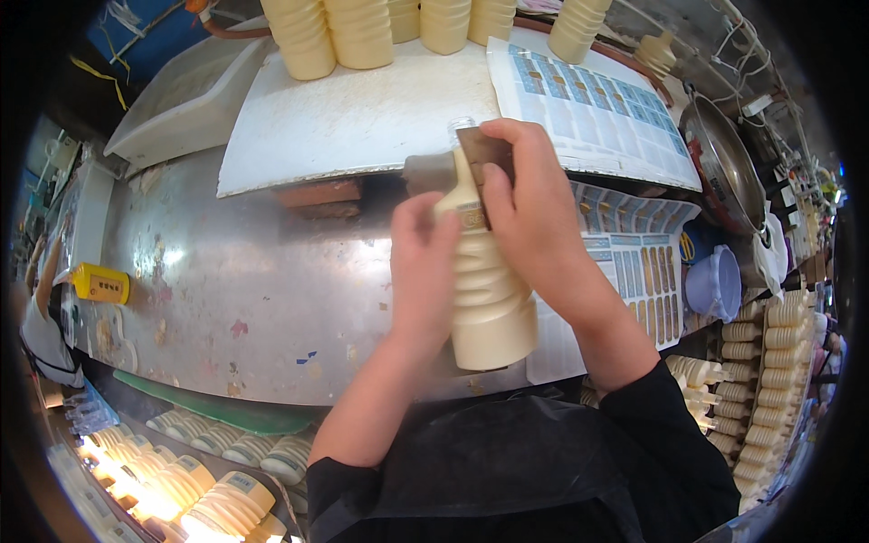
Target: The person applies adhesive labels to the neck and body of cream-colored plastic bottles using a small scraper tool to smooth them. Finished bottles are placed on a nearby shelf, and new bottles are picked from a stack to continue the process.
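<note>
A cream-coloured bottle (493, 317) with a spirally ribbed body and clear neck is tilted over the near side of the bench, its neck pointing away from me. My right hand (534, 199) is closed on a flat brown scraper (474, 172), which lies along the bottle's neck and shoulder. A small label (472, 217) shows on the shoulder beside the scraper's edge. My left hand (421, 271) is at the bottle's left side, its curled fingers smeared by motion near the label. Behind those fingers is a blurred grey-brown block (429, 172).
Sheets of blue and gold labels (588, 100) lie on a raised white board (362, 118). Several cream bottles (299, 36) stand at its back. A yellow container (100, 283) is at left; a lilac bucket (713, 283) and metal pan (724, 163) are at right. Bottle rows (231, 502) flank me below.
</note>
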Motion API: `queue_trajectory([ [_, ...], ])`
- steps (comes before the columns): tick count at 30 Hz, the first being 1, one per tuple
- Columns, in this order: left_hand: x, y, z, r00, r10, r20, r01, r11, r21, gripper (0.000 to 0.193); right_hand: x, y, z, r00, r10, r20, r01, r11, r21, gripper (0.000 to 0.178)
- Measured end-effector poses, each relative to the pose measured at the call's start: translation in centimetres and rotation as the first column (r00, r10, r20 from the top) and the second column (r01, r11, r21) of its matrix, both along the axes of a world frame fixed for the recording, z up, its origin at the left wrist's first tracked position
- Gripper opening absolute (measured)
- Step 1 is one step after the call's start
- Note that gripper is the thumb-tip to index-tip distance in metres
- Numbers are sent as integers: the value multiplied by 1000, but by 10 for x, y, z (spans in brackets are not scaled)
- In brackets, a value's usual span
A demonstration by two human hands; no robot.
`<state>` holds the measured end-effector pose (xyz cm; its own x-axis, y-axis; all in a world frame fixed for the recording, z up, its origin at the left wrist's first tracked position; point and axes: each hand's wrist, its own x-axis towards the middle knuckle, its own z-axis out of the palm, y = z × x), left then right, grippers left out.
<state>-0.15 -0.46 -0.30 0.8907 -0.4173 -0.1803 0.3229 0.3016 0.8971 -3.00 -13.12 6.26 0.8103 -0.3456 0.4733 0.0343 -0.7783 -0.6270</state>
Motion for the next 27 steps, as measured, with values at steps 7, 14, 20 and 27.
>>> queue_trajectory([
  [7, -4, -1, 18, 983, -19, -180, -8, 988, -151, 31, 18, 31, -7, 996, 86, -35, -89, 989, -118, 37],
  [14, -1, 11, 9, 995, -101, -5, 101, 992, 70, 53, -3, -13, -14, 999, 19, 33, -17, 998, -55, 35],
  [20, -3, 5, 0, 988, -121, 97, 85, 944, 319, 68, -18, -39, -29, 990, -9, 138, -1, 997, 74, 34],
  [27, -29, 13, 34, 524, -538, 661, -371, 554, 745, 81, -7, -17, -13, 988, 95, 121, -117, 975, 191, 34],
])
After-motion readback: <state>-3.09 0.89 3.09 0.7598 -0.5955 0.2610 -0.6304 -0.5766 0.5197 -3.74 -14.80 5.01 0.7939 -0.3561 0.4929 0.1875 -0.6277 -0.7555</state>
